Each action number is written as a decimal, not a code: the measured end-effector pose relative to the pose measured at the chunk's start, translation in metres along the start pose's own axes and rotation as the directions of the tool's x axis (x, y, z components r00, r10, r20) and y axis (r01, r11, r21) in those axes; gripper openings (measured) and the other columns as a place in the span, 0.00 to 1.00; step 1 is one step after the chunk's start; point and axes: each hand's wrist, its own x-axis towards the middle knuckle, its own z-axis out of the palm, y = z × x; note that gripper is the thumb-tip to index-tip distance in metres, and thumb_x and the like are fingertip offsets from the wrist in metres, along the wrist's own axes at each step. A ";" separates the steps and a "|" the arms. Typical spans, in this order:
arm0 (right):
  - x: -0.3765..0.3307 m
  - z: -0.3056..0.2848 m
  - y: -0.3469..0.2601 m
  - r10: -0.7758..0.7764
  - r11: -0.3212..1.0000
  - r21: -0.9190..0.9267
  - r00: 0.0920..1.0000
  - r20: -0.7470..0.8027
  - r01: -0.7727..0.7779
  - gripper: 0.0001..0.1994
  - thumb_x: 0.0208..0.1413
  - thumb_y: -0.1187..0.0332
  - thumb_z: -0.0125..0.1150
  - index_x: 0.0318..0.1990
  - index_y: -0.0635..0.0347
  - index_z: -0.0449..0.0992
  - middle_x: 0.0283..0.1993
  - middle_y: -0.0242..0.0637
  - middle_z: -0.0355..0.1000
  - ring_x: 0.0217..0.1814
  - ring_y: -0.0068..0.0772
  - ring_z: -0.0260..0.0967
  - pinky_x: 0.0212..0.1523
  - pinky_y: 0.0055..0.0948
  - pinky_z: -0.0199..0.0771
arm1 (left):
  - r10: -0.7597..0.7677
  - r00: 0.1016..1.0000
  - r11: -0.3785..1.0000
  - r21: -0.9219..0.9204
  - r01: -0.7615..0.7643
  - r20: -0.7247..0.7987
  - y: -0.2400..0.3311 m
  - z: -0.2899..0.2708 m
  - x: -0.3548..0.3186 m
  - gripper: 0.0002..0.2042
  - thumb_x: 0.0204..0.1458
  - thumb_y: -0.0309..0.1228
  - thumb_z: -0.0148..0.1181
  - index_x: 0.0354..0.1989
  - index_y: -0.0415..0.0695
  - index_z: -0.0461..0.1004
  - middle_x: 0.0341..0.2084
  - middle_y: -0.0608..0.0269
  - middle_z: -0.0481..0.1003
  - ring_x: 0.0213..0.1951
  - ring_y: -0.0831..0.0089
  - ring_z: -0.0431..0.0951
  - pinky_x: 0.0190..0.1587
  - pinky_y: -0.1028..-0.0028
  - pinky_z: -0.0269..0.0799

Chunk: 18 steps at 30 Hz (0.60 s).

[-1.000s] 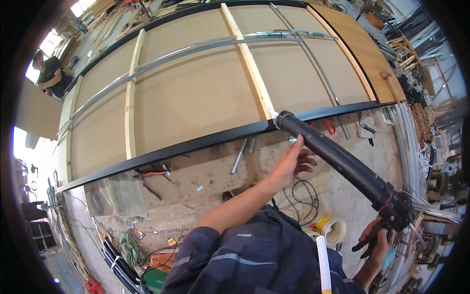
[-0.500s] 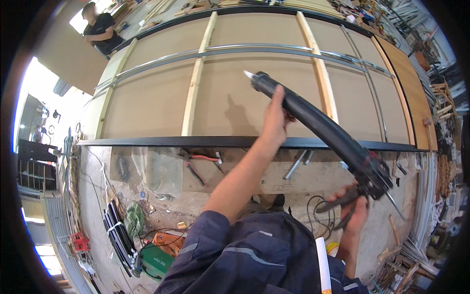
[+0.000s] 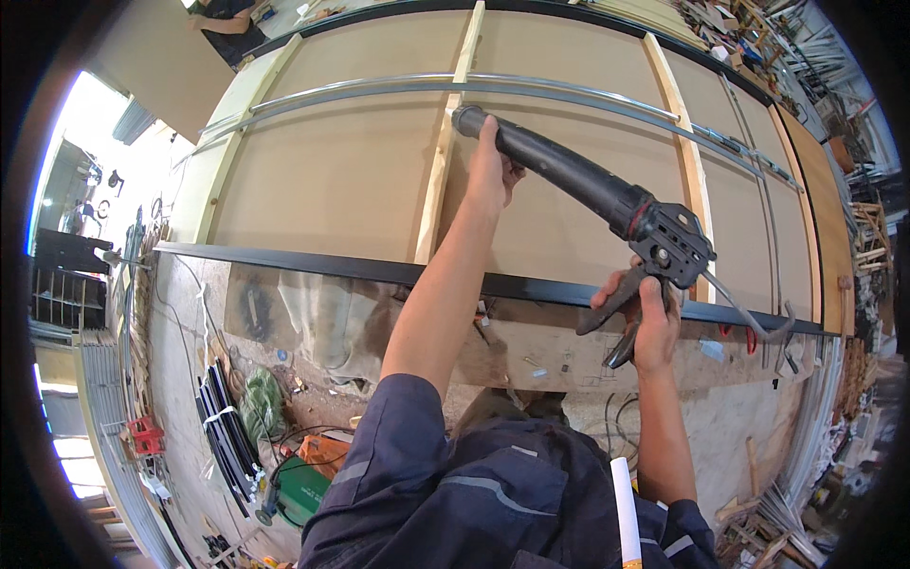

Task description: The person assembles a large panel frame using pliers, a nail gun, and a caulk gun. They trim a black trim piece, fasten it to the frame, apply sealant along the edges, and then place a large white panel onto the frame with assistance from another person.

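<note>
A black caulking gun (image 3: 569, 180) with a long barrel spans both my hands above a large framed panel (image 3: 313, 180). My left hand (image 3: 493, 171) is wrapped round the barrel near its front end. Lower and to the right, my right hand (image 3: 652, 318) grips the handle and trigger at the back. A bent metal rod (image 3: 744, 308) sticks out behind. The gun's front end overlaps a pale wooden slat (image 3: 441, 185) of the panel in this view; whether they touch, I cannot tell.
Two metal tubes (image 3: 370, 87) run lengthwise across the panel. Its black near edge (image 3: 303, 264) lies between me and the slats. On the floor at left are black strips (image 3: 226, 427) and a green case (image 3: 299, 493). Another person (image 3: 227, 24) is at the far left.
The caulking gun's rear and my right hand have risen and moved left, over the panel's near edge. The front end is nearer the wooden slat. My view has shifted too.
</note>
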 end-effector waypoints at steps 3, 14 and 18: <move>-0.015 -0.005 0.000 0.042 0.999 -0.034 0.999 -0.026 -0.043 0.23 0.70 0.54 0.53 0.59 0.64 0.66 0.37 0.43 0.73 0.35 0.40 0.76 0.39 0.42 0.80 | -0.037 0.999 0.999 -0.014 0.037 0.004 -0.002 -0.014 -0.008 0.22 0.62 0.56 0.55 0.40 0.47 0.70 0.28 0.64 0.73 0.29 0.71 0.74 0.32 0.68 0.72; -0.122 -0.042 -0.050 0.093 0.978 -0.180 0.993 -0.073 -0.105 0.27 0.66 0.49 0.59 0.58 0.64 0.66 0.33 0.44 0.71 0.29 0.38 0.74 0.32 0.37 0.78 | -0.199 0.979 0.977 -0.066 0.202 0.054 -0.016 -0.034 -0.129 0.22 0.62 0.55 0.56 0.43 0.45 0.69 0.30 0.62 0.75 0.31 0.70 0.76 0.32 0.69 0.72; -0.151 -0.043 -0.068 0.134 0.969 -0.182 0.976 -0.173 -0.166 0.29 0.62 0.47 0.64 0.56 0.66 0.68 0.31 0.43 0.71 0.28 0.38 0.74 0.29 0.37 0.78 | -0.192 0.981 0.975 -0.110 0.194 0.021 -0.022 -0.041 -0.168 0.23 0.62 0.54 0.58 0.32 0.44 0.72 0.20 0.65 0.70 0.22 0.73 0.74 0.26 0.70 0.73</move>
